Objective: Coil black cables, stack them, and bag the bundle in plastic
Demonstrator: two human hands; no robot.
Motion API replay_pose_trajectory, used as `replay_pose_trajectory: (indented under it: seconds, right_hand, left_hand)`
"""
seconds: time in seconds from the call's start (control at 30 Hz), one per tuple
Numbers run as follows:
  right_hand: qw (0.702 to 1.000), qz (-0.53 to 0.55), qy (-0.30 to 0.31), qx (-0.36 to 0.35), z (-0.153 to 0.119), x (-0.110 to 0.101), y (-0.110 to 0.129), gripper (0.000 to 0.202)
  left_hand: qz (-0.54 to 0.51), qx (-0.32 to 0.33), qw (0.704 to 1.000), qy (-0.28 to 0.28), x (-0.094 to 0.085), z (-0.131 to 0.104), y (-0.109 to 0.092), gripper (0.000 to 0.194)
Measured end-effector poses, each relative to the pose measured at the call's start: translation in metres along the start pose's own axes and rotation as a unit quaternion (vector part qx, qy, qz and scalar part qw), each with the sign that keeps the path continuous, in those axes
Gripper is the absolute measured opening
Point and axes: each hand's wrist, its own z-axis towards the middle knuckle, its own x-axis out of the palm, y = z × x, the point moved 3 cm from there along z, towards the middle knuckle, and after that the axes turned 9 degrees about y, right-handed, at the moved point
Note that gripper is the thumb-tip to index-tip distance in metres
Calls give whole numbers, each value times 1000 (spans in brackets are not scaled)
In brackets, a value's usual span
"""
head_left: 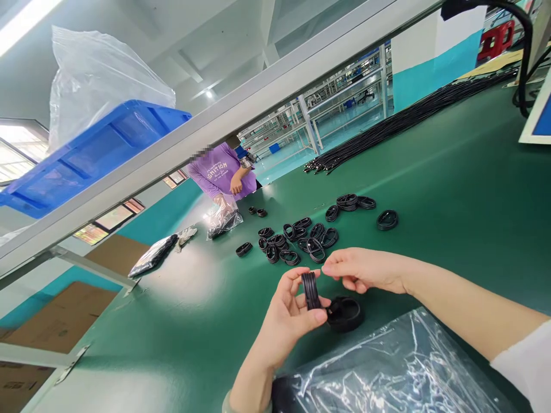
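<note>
And the left hand [286, 315] has its fingers closed around a coiled black cable [310, 291], up over the green surface [193, 321]! Right hand [370, 269] just beside it, fingertips drawn together, grip unclear! Black roll [345, 326] below, more coils [316, 250] beyond!

Count one held coil [310, 291], one black roll [345, 322], one blue bin [94, 155]. Two small coils [262, 213] lie near the desk's [202, 321] far edge; heaped coils [278, 241] overlap, total unclear.
</note>
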Motion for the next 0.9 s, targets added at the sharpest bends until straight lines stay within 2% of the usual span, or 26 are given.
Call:
replay_pose_trajectory:
  seconds: [0.07,0.17,0.27,0.4,0.5,0.63,0.7,0.77,0.83,0.9]
  right_hand:
    - [995,-49,-90,12,0,-11,0,13]
    - [981,-99,-166,19,-1,-22,0,8]
    - [969,-146,-200,8,0,-27,-1,8]
    - [943,-239,-225,-47,12,-28,-10,15]
    - [925,-302,-206,-105,26,-24,-24,24]
    - [909,-341,-187,-147,43,-17,-42,37]
    - [904,-343,-200,-161,49,-15,-47,33]
    - [906,-322,-216,-170,52,-17,-49,22]
    - [918,-281,-220,-174,52,-21,-49,11]
    - [935,-227,-200,-183,49,-28,-46,10]
  left_hand:
    - [132,-5,991,-26,2,1,2,56]
    - [311,-3,951,-2,11,2,5,54]
    - [372,4,928,26,17,5,9,61]
    - [383,-8,922,44,20,8,12,65]
    - [379,-18,924,38,19,8,13,67]
    - [381,-23,924,33,19,7,15,67]
    - [371,-30,928,27,19,6,17,61]
    - [355,-38,934,16,18,6,19,58]
    - [328,-50,943,8,16,5,20,66]
    - [279,-63,958,3,14,5,23,76]
